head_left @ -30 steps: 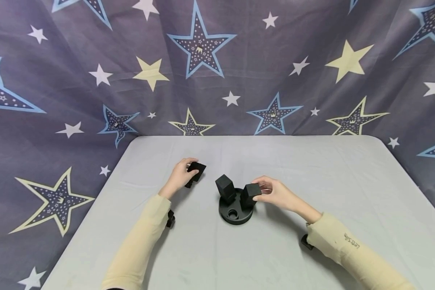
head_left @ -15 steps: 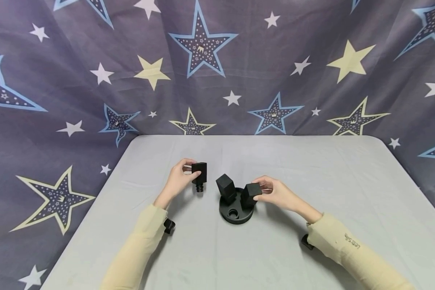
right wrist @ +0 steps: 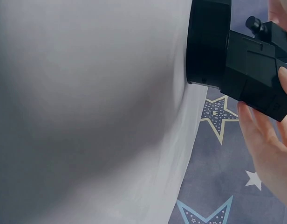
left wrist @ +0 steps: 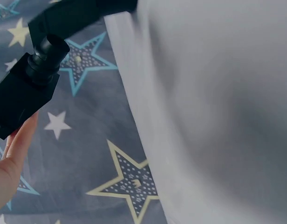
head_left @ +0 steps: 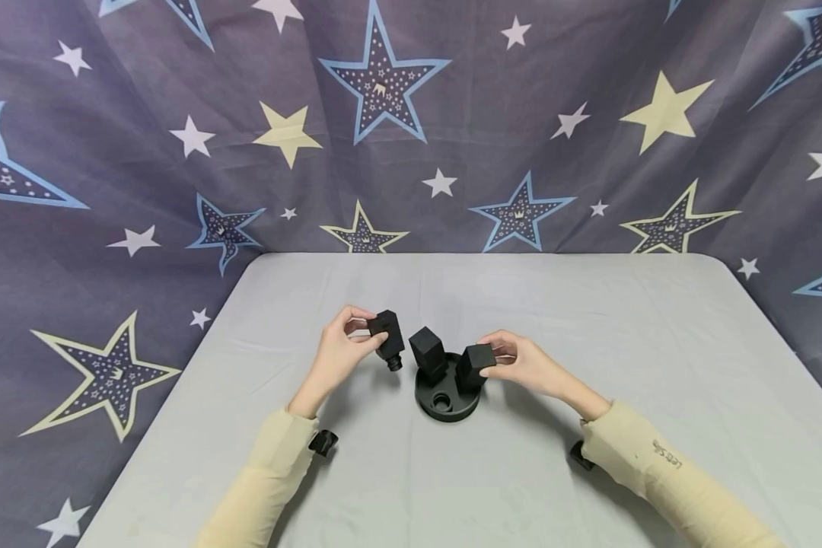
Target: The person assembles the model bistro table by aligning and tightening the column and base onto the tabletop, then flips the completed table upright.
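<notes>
Blocks, three (two on one base), one apiece in two hands.

Both forearms angle inward — left hand and right hand each pinching.

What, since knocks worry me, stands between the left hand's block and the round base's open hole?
Nothing visible stands between the raised block in the left hand and the open hole; the unheld block on the round base stands close beside that path.

Base on table, two blocks on it, third block to its left
</notes>
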The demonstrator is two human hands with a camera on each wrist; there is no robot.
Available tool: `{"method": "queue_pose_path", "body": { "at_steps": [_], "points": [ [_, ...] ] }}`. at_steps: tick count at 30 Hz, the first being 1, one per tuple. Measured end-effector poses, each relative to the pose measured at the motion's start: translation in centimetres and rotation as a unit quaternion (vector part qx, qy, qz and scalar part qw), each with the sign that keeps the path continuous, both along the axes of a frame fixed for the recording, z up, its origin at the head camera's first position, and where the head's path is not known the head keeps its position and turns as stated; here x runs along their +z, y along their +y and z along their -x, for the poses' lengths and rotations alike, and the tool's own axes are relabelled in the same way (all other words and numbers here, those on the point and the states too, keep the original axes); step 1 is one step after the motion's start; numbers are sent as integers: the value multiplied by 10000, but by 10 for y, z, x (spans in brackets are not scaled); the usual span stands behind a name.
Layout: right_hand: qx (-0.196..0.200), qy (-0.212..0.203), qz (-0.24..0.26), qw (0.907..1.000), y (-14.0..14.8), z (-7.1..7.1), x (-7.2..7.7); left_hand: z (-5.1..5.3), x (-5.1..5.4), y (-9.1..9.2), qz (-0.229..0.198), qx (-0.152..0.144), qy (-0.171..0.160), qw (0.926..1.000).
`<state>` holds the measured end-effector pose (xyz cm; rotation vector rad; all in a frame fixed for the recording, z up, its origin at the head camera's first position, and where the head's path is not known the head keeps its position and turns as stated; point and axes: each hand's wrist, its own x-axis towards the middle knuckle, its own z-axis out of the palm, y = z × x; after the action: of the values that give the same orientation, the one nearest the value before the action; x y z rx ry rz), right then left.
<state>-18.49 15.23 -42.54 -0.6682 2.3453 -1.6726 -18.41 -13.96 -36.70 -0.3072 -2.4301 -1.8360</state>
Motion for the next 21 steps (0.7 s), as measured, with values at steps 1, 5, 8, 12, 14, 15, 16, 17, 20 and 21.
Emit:
{"method": "queue_pose_path", "body": {
  "at_steps": [1,5,8,12,14,15,16,17,20,21],
  "points": [
    [9,-4,2,10000,0,0,0,-2,0,1,-33,-14,44,10000],
    [27,-18,3,10000,0,0,0,-10,2,7,-221,-126,149,9996],
    [13,-31,11,10000,-1,0,0,-15,3,11,-345,-227,147,9990],
    [11,13,7,10000,-1,0,-1,-22,4,19,-293,-470,228,9982],
    [9,9,16,10000,0,1,-2,-26,4,23,-161,-626,337,9973],
    [24,21,22,10000,0,1,-2,-27,4,26,-77,-712,389,9967],
    [27,5,28,10000,0,1,-1,-28,3,28,-1,-797,446,9958],
    [17,-22,29,10000,0,1,-1,-30,3,30,55,-884,500,9948],
    [4,-86,24,10000,0,1,0,-32,0,35,140,-1079,595,9923],
    [6,-96,4,10000,0,0,0,-33,-1,36,146,-1130,596,9917]
  ]
}}
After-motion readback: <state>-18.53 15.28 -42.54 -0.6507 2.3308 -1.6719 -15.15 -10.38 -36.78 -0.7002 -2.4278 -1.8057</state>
